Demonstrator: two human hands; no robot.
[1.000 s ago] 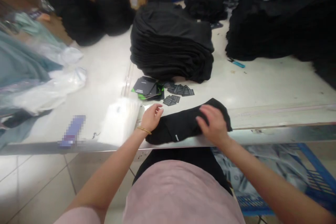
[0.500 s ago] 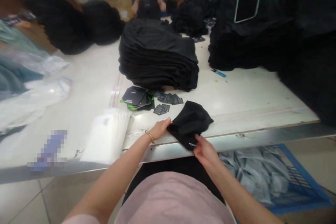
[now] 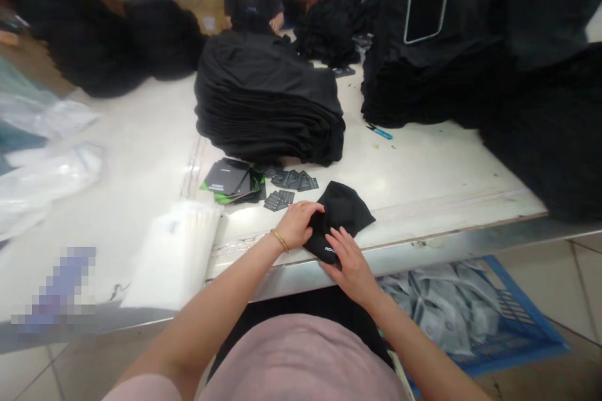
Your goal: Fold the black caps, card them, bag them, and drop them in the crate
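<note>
A black cloth piece (image 3: 345, 207) with white lettering, like a small cap or head cover, lies bunched at the table's front edge. My left hand (image 3: 298, 223), with a gold bracelet at the wrist, is closed over its left side, fingers curled onto the fabric. At its near edge, beside the lettering, my right hand (image 3: 350, 266) has its fingers on top and its thumb low at the rim, the cloth between them. Just beyond are small dark labels (image 3: 279, 199) and a stack of black-and-green cards (image 3: 230, 177).
A tall stack of folded black fabric (image 3: 268, 100) stands behind the cards. Blue thread snips (image 3: 380, 132) lie to the right. White plastic sleeves (image 3: 172, 257) rest at left. Below the table edge sits a blue crate (image 3: 531, 326) of bagged items. Across the table is another person (image 3: 251, 3).
My left hand has slid further over the cloth. My right hand has changed from a pinch at the lettered edge to fingers laid over it. The other person's hands have lowered.
</note>
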